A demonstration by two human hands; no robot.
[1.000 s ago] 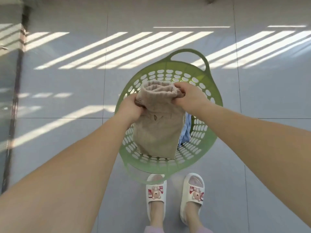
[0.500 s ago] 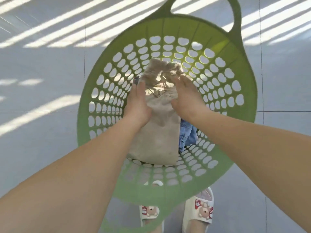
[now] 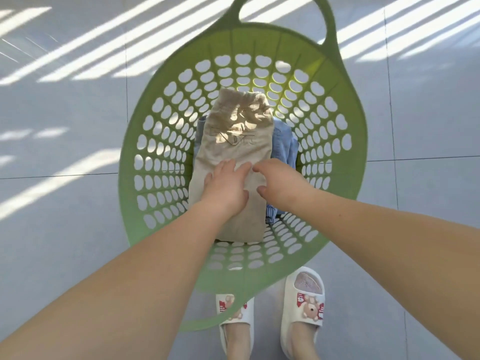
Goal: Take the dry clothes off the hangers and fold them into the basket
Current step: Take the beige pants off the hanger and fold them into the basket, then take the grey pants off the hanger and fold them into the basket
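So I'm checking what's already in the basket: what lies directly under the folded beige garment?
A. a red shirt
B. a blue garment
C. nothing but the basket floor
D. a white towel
B: blue fabric sticks out from beneath the right edge of the beige garment inside the green basket, while the left hand and right hand rest on top.

The green basket [image 3: 161, 141] stands open at the top, its perforated wall ringing the folded beige trousers [image 3: 233, 152] and blue clothes [image 3: 284, 144] that fill its bottom, with tiled floor [image 3: 65, 203] around it and two slippers [image 3: 306, 307] at its near rim.
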